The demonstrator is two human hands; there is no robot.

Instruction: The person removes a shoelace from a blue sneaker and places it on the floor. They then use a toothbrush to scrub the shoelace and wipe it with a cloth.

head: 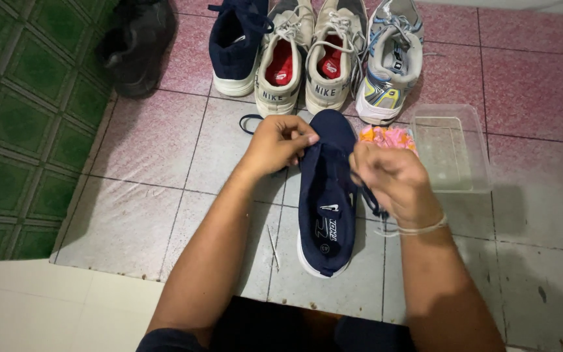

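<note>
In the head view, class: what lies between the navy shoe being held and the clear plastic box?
A pink and orange cloth lies between the navy shoe and clear plastic box.

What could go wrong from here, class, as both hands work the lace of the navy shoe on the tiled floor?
1. The left hand and right hand both pull on the dark lace; uneven pulls might leave one end short.
2. The loose lace end trails on the floor and could snag under the navy shoe.
3. The clear plastic tray sits close to the right hand; a jerk might knock it.
</note>
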